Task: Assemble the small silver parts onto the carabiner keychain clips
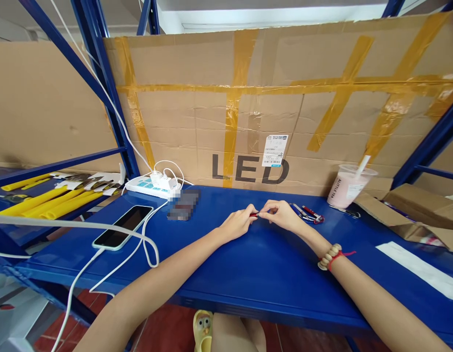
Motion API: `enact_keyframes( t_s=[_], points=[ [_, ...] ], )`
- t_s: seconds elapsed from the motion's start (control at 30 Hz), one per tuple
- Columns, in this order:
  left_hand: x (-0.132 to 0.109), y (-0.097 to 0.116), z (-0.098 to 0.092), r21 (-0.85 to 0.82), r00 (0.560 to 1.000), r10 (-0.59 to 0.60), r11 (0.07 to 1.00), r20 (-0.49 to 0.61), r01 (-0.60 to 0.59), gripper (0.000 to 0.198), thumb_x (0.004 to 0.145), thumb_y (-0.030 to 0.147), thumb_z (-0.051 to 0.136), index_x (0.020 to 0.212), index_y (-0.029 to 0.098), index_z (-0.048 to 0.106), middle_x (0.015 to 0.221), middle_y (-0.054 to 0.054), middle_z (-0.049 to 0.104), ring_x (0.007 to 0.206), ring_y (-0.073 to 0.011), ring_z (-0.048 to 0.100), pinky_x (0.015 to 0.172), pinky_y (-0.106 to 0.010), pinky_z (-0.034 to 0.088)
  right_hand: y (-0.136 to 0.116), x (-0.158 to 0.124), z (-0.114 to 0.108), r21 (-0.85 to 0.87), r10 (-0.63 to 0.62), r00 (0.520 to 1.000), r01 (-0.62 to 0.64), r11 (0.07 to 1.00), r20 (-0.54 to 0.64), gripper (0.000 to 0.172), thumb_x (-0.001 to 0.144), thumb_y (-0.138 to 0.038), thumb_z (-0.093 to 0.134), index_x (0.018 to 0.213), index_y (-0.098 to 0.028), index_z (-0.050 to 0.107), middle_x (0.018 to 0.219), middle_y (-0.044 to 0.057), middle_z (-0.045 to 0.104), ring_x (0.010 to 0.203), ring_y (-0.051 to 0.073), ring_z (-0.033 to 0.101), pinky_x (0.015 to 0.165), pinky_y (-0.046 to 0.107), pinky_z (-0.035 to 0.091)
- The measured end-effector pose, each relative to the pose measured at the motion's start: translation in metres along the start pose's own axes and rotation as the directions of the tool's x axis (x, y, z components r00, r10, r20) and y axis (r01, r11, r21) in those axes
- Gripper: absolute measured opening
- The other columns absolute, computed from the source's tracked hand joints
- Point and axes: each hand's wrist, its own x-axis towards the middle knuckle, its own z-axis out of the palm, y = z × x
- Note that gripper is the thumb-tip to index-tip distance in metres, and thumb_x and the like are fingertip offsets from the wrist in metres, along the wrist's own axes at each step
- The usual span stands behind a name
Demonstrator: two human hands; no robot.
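Over the middle of the blue shelf top point(226, 274), my left hand point(238, 222) is closed around a small slim red piece point(254, 214) with a dark, shiny end. My right hand point(281, 214), with a beaded bracelet on its wrist, pinches with thumb and forefinger at the other end of it. The fingers hide most of the piece, so its kind does not show. Just beyond my right hand lies a little group of slim red, blue and silver tools point(307, 213), partly covered by the hand.
A phone point(123, 227) on a white cable and a power strip point(149, 186) are at left, near a blurred dark item point(184, 205). Yellow tubes point(70, 201) lie farther left. At right are a drink cup point(349, 188), an open carton point(424, 215) and a white strip point(422, 269). Cardboard point(197, 132) stands behind.
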Motion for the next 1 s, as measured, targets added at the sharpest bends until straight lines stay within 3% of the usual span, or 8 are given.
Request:
enact_keyframes(
  t_s=[0.17,0.47,0.83,1.0],
  points=[
    [0.0004,0.0007,-0.0001,0.006,0.999,0.009,1.0,-0.037,-0.009,0.015,0.091,0.022,0.036,0.103,0.023,0.044,0.098,-0.002,0.063,0.089,-0.0177,0.062,0.07,-0.025,0.046,-0.0004,-0.0005,0.0005,0.08,0.075,0.996,-0.079,0.994,0.041,0.036,0.066,-0.05,0.064,0.068,-0.014,0.069,0.07,0.004,0.062,0.046,0.009,0.052,0.045,0.023,0.042],
    [0.002,0.0038,0.0037,0.099,0.994,-0.022,0.995,-0.106,0.033,0.014,0.09,0.021,0.038,0.101,0.022,0.047,0.095,-0.003,0.064,0.086,-0.0174,0.062,0.071,-0.026,0.047,0.002,0.0011,-0.0019,0.018,0.092,0.996,-0.092,0.996,-0.013,0.037,0.064,-0.051,0.067,0.07,-0.015,0.069,0.077,0.005,0.065,0.043,0.009,0.053,0.043,0.023,0.042],
    [0.0033,0.0071,0.0038,0.207,0.987,-0.065,0.974,-0.144,0.094,0.02,0.092,0.023,0.034,0.107,0.022,0.047,0.096,-0.003,0.064,0.088,-0.0178,0.061,0.074,-0.028,0.048,-0.0008,0.0005,-0.0024,-0.09,-0.095,0.987,0.084,0.992,-0.127,0.036,0.069,-0.052,0.063,0.076,-0.017,0.067,0.081,0.004,0.061,0.045,0.009,0.054,0.048,0.024,0.044],
    [0.0046,0.0061,0.0038,0.253,0.991,-0.064,0.963,-0.117,0.092,0.02,0.092,0.022,0.033,0.106,0.02,0.048,0.097,-0.004,0.064,0.089,-0.019,0.061,0.072,-0.028,0.048,-0.0004,0.0008,0.0012,-0.045,-0.139,0.984,0.135,0.99,-0.107,0.039,0.071,-0.055,0.06,0.081,-0.018,0.068,0.086,0.005,0.06,0.044,0.008,0.053,0.047,0.025,0.045]
  ],
)
